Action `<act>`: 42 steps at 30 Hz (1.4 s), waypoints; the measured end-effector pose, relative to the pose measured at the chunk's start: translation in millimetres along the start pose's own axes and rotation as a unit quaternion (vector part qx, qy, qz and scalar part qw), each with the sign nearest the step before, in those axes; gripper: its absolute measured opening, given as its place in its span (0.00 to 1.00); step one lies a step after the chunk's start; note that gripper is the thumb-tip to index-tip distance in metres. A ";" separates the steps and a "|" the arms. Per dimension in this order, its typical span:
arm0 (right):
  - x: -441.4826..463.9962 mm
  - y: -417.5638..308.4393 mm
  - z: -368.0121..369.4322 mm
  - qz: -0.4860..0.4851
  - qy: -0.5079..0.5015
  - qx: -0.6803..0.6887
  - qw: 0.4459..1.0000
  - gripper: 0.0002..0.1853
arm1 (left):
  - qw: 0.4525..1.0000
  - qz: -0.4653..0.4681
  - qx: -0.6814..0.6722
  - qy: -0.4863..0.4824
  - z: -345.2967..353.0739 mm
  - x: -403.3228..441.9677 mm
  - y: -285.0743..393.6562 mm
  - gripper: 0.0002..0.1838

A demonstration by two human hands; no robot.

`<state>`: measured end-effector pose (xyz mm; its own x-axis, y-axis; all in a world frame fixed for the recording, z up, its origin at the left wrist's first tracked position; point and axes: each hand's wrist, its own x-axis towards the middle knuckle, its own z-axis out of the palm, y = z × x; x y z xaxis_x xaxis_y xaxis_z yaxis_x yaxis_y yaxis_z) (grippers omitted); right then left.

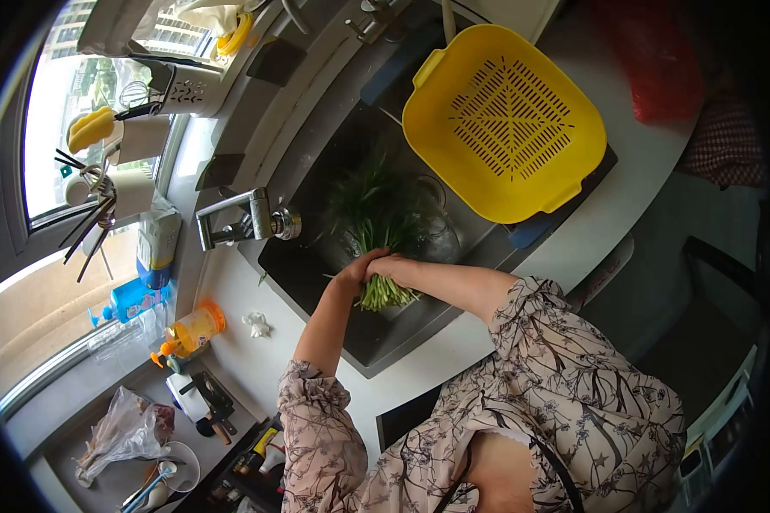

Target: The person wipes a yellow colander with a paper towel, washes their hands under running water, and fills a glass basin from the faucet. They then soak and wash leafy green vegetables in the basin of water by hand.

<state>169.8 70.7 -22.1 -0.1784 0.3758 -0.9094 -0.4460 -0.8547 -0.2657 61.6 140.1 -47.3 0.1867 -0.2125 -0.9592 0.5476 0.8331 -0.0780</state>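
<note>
Both my hands are closed around a bunch of leafy greens (385,295) over the dark sink (368,350). My left hand (351,272) grips the bunch from the left, and my right hand (391,268) wraps it from the right, touching the left. Pale green stem ends stick out below my hands, toward my body. The leaves fan out on the far side and look blurred, with water around them. Beside the leaves is something clear and shiny (441,235), which I cannot make out. A chrome faucet (252,218) stands at the sink's left edge.
A yellow slotted basket (419,111) rests across the sink's far right part. Left of the sink are an orange pump bottle (195,329), a blue bottle (137,299) and utensil holders (143,141) by the window. A red plastic bag (659,64) lies at upper right.
</note>
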 end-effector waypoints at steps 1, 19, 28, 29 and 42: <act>28.5 17.6 -1.3 0.021 0.013 -0.023 0.999 0.17 | 1.000 0.015 0.011 0.001 4.5 6.4 -1.8 0.26; 22.8 40.6 -19.0 0.053 -0.063 0.129 0.988 0.07 | 0.991 0.049 0.120 -0.022 17.7 21.6 -4.6 0.31; -110.2 -63.0 -21.7 0.100 -0.130 -0.302 0.939 0.17 | 0.915 0.182 -0.322 -0.159 99.6 -81.0 -36.5 0.31; -124.6 -81.6 -40.0 0.105 -0.185 -0.368 0.905 0.24 | 0.885 0.206 -0.374 -0.187 120.7 -94.7 -40.2 0.32; -166.5 -118.3 54.5 -0.034 0.272 -0.882 0.384 0.29 | 0.628 0.420 -0.478 -0.448 153.0 -65.7 1.0 0.46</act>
<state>204.5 128.8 178.1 0.2043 0.6986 -0.6857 0.9395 0.0567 0.3378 174.7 76.8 57.2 0.7006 0.6620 -0.2662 -0.7112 0.6777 -0.1866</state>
